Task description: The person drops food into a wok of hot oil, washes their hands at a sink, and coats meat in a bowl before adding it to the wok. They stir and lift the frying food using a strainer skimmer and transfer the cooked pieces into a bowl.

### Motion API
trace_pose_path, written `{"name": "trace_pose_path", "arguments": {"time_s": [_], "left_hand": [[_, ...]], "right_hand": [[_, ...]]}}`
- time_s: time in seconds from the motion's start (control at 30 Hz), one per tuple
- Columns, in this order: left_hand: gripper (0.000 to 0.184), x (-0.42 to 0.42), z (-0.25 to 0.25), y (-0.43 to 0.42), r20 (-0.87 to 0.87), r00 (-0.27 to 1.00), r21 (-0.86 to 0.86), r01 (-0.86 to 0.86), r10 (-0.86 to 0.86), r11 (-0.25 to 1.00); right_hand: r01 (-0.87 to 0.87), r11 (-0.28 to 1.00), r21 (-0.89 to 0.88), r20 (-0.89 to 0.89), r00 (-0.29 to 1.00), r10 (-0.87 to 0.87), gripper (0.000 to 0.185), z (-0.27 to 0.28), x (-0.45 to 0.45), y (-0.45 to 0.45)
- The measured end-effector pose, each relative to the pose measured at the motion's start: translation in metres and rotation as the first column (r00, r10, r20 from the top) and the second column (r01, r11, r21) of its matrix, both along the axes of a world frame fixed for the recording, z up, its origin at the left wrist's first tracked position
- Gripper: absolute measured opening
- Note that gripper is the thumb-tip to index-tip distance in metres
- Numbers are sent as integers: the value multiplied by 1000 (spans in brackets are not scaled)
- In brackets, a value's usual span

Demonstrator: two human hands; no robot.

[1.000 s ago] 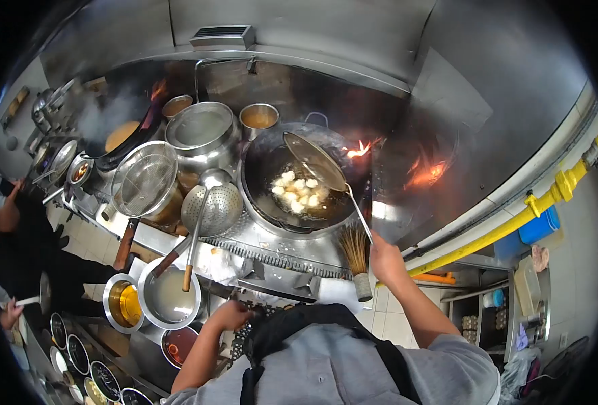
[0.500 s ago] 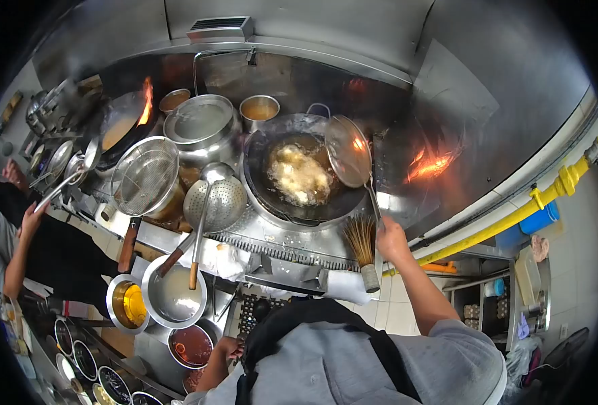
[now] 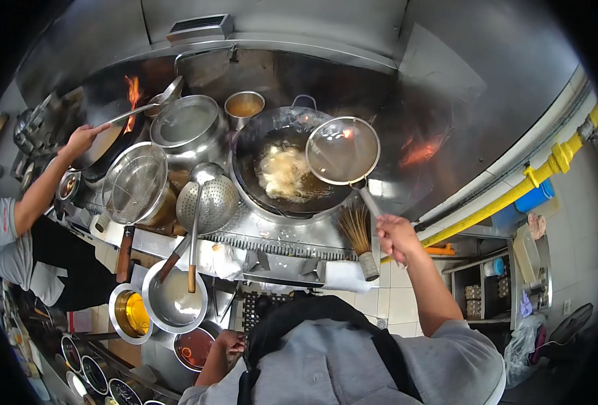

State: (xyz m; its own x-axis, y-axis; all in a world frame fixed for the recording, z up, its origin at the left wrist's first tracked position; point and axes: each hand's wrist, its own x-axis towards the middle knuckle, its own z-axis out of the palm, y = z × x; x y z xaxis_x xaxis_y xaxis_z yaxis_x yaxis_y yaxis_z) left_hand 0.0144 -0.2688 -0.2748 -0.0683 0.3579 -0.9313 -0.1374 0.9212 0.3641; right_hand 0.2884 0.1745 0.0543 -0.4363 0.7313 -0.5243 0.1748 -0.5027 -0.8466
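Note:
My right hand is closed around the handle of a round fine-mesh strainer. The strainer's face is turned broadly toward the camera, over the right side of a large black wok. Pale, bubbling food fries in oil in the wok, left of the strainer. Down beside my body, my left hand has curled fingers, near a pot of reddish liquid; whether it holds anything is hidden. Below the strainer handle, a bamboo wok brush leans against the stove edge.
Left of the wok lie a perforated skimmer, a ladle and a wire strainer. A co-worker's hand holds a ladle near a flaming wok. A yellow pipe runs along the right wall.
The strainer in my right hand has turned from a steep tilt to face the camera more. The co-worker's arm has reached forward with the ladle. The view has shifted slightly.

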Motion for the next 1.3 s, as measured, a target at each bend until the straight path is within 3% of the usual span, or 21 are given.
{"name": "trace_pose_path", "arguments": {"time_s": [0.07,0.13,0.2,0.23,0.27,0.3,0.33,0.37,0.43,0.5,0.6,0.63,0.7,0.87,0.93,1.0,1.07,1.13,1.2,1.23,1.3], "left_hand": [[21,-10,-51,-15,83,987,506,78,-139,859],[21,-17,-72,-17,71,974,759,88,-217,646],[20,-18,-69,-14,241,966,519,-48,-93,854],[20,-16,-62,-12,308,951,369,-103,-17,924],[19,-14,-54,-10,330,944,365,-105,-23,925],[19,-12,-47,-8,350,936,360,-107,-29,927],[19,-10,-38,-6,371,928,356,-108,-34,928],[18,-6,-35,-3,291,957,247,-72,-4,966],[17,7,-24,-4,120,992,8,-49,48,999],[18,15,2,-6,3,999,-33,-34,34,999],[20,23,80,12,-80,997,81,-7,14,997],[21,22,95,16,-86,996,127,-16,27,992],[23,14,110,20,-79,995,231,-41,61,972],[24,-8,182,46,-78,956,304,-248,283,920],[18,-19,215,52,-83,925,376,-316,372,871],[16,-22,229,55,-68,916,414,-335,395,846],[15,-29,247,66,-63,922,460,-313,382,831],[15,-32,262,72,-63,928,504,-289,368,814],[10,-34,273,74,-97,876,666,-296,473,684],[9,-52,275,70,-159,735,843,-247,660,478],[7,-69,293,65,-273,618,882,-145,737,449]], "right_hand": [[68,997,32,-80,995,-66,17,-2,7,27],[108,979,174,-7,994,-109,17,-6,10,59],[153,937,314,64,981,-182,17,-18,11,86],[33,827,560,294,926,-237,20,-28,10,97],[-154,670,727,485,805,-341,24,-40,11,106],[-144,666,732,480,803,-353,24,-58,13,116],[-275,609,744,586,707,-396,26,-79,13,126],[-408,554,726,672,595,-442,29,-89,13,130],[-372,514,773,617,631,-470,31,-87,16,118],[-352,459,816,560,677,-477,34,-71,9,104],[-151,714,684,495,815,-301,36,-23,1,69],[-167,716,678,500,818,-283,36,-15,-5,66],[-89,882,463,379,919,-106,36,-9,-16,65],[-139,956,258,304,951,56,30,-73,-49,76],[-178,984,24,115,978,174,19,-92,-59,66],[-195,979,-51,42,979,198,14,-98,-72,60],[-278,938,-208,-204,950,237,13,-102,-81,55],[-280,938,-204,-196,950,242,12,-97,-84,44],[-299,933,-199,-189,946,263,11,-85,-83,40],[-304,941,-148,-157,947,281,12,-74,-79,38],[-324,939,-113,-106,944,313,18,-73,-72,35]]}}
